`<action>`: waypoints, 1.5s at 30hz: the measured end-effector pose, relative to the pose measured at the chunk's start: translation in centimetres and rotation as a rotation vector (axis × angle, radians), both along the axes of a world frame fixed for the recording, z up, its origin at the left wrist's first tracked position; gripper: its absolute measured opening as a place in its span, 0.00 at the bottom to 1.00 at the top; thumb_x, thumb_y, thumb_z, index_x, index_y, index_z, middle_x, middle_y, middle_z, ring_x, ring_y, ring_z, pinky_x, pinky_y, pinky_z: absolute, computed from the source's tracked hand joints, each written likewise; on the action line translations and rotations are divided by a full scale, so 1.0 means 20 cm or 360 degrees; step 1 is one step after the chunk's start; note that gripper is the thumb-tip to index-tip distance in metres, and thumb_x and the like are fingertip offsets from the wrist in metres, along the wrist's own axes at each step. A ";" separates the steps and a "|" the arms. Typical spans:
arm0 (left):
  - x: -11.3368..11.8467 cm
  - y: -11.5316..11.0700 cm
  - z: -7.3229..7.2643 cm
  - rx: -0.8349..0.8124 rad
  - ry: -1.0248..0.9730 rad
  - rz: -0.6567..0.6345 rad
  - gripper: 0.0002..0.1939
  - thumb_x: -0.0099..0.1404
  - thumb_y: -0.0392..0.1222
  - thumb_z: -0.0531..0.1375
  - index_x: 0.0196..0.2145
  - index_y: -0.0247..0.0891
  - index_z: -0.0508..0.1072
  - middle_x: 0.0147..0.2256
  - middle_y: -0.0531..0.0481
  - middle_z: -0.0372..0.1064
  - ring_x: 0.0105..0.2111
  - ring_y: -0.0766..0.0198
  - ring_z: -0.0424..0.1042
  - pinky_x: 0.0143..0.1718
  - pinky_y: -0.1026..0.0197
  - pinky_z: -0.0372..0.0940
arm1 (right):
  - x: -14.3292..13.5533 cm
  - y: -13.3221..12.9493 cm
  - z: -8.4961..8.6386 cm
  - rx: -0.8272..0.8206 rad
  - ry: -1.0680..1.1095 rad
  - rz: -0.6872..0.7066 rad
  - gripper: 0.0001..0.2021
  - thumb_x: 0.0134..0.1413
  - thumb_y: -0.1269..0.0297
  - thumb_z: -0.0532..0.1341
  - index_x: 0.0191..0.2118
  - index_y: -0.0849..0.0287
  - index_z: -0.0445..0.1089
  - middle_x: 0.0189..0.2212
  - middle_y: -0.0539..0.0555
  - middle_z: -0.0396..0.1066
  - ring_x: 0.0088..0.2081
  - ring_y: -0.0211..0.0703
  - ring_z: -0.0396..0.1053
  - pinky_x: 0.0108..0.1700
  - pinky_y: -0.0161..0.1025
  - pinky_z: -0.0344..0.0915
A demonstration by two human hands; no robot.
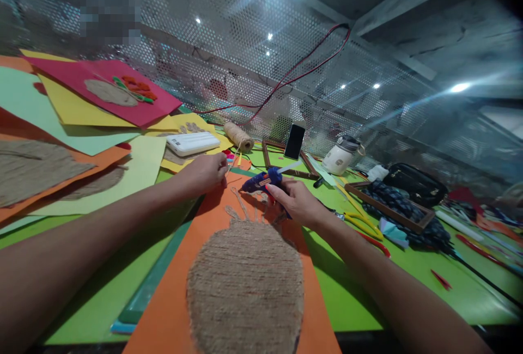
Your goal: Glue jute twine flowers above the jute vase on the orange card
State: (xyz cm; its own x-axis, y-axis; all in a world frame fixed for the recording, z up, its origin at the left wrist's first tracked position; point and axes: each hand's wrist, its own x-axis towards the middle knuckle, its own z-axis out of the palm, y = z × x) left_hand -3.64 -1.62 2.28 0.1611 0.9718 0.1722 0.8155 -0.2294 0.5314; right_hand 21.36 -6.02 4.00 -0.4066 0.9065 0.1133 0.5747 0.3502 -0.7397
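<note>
R hand: fingers clamped on glue gun, prob. light, stiff; hold behind nozzle. L hand: can't tell fingers' grip.

At centre, the right hand holds a blue glue gun over an orange sheet; the left hand curls just left of it. A twine-covered shape fills bottom centre.
</note>
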 end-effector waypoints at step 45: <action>-0.01 0.02 -0.02 0.0078 0.0059 0.0031 0.07 0.65 0.43 0.51 0.30 0.43 0.65 0.30 0.48 0.80 0.32 0.55 0.74 0.32 0.57 0.57 | 0.02 -0.01 0.06 -0.0043 -0.0097 -0.0052 0.15 0.68 0.58 0.56 0.29 0.59 0.68 0.21 0.50 0.65 0.22 0.37 0.59 0.25 0.37 0.56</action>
State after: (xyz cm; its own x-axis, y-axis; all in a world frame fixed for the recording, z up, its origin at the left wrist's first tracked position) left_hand -3.82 -1.19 1.84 0.1495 0.9653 0.2140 0.8390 -0.2384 0.4891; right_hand 21.74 -6.22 5.13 -0.3824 0.9218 0.0643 0.6295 0.3108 -0.7121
